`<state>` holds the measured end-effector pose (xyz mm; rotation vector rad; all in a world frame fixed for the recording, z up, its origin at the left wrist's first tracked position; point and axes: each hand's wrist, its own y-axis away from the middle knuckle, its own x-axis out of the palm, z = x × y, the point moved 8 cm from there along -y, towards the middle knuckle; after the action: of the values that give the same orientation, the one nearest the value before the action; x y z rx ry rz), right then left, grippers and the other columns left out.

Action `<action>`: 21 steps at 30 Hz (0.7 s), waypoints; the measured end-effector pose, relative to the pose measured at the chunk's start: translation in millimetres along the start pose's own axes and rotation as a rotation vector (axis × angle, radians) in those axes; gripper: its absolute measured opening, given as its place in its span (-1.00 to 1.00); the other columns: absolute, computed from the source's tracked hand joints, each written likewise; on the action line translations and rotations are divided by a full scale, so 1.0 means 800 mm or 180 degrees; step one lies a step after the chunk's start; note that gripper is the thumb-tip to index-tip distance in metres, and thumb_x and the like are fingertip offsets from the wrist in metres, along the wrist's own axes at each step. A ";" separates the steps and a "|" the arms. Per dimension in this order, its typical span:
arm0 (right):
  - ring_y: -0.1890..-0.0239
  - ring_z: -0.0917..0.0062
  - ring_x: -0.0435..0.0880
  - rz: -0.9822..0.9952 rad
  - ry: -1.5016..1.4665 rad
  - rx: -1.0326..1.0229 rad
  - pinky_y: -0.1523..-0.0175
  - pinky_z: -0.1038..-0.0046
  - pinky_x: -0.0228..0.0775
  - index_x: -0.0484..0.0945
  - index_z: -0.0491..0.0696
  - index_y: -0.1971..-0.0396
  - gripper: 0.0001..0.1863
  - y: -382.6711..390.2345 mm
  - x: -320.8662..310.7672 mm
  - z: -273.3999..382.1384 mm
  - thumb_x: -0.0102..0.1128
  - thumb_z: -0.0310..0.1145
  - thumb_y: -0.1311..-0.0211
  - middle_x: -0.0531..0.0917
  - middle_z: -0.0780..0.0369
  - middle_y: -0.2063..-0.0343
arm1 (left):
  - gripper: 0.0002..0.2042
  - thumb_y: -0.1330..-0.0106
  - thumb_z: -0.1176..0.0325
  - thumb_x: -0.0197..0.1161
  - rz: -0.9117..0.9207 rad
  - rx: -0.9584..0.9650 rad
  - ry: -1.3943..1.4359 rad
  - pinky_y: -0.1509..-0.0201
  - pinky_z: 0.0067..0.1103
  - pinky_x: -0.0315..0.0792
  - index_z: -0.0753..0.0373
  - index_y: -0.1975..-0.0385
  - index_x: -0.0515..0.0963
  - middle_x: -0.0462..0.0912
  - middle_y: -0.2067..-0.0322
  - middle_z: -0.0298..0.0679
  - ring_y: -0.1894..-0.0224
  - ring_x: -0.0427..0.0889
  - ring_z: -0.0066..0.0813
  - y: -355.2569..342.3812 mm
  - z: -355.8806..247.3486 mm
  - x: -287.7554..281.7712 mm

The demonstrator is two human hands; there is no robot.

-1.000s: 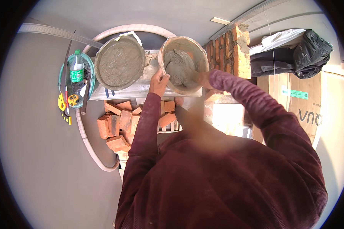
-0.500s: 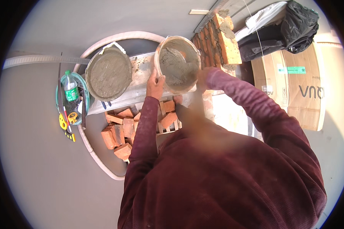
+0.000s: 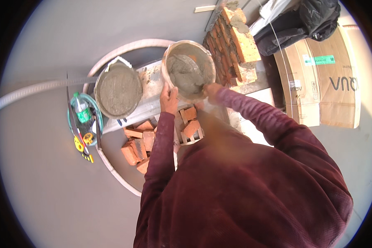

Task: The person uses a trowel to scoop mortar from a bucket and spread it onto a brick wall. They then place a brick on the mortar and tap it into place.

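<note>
The round, pale plastic bucket smeared with grey mortar (image 3: 189, 70) is held up and tilted so its open mouth shows, between the mortar-filled second pail and the red brick stack. Wet grey mortar clings in a lump to its inner wall and bottom, with an orange-brown patch near the far rim. The left hand (image 3: 168, 99) grips the near-left rim from below, thumb against the outside wall. The right hand (image 3: 213, 91) is at the lower right rim, fingers at the edge of the mortar inside
</note>
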<state>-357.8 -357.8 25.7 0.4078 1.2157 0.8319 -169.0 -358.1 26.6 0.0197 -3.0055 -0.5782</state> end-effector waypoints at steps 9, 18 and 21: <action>0.54 0.41 0.58 -0.0610 -0.1956 -0.0031 0.47 0.35 0.40 0.52 -0.10 0.23 -0.75 0.022 -0.024 -0.015 0.19 -0.39 -0.05 0.55 0.18 0.61 | -0.47 -0.37 0.35 0.06 0.0113 -0.0089 0.0295 0.34 -0.67 0.49 0.26 -0.32 0.14 0.45 -0.03 -0.26 0.10 0.51 -0.58 -0.001 0.000 0.013; 0.71 0.64 0.39 -0.0018 -0.3590 -0.0487 0.65 0.52 0.17 0.44 -0.10 0.21 -0.70 0.039 0.010 -0.019 0.26 -0.49 -0.02 0.42 0.35 0.68 | -0.48 -0.39 0.36 0.06 -0.0151 -0.0542 0.0425 0.23 -0.50 0.50 0.10 -0.33 0.12 0.35 -0.15 -0.32 -0.03 0.43 -0.45 -0.006 0.027 -0.043; 0.71 0.65 0.40 -0.0294 -0.3648 -0.0882 0.65 0.54 0.20 0.43 -0.12 0.22 -0.71 0.063 0.006 -0.014 0.27 -0.48 -0.03 0.42 0.35 0.67 | -0.52 -0.44 0.32 -0.03 -0.0123 -0.0709 0.0458 0.13 -0.34 0.55 0.04 -0.34 0.11 0.33 -0.18 -0.30 -0.07 0.42 -0.37 -0.001 0.042 -0.070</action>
<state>-385.0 -323.6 53.2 0.4871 0.0526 0.5177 -116.2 -345.2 -9.3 0.1011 -2.7912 -0.8719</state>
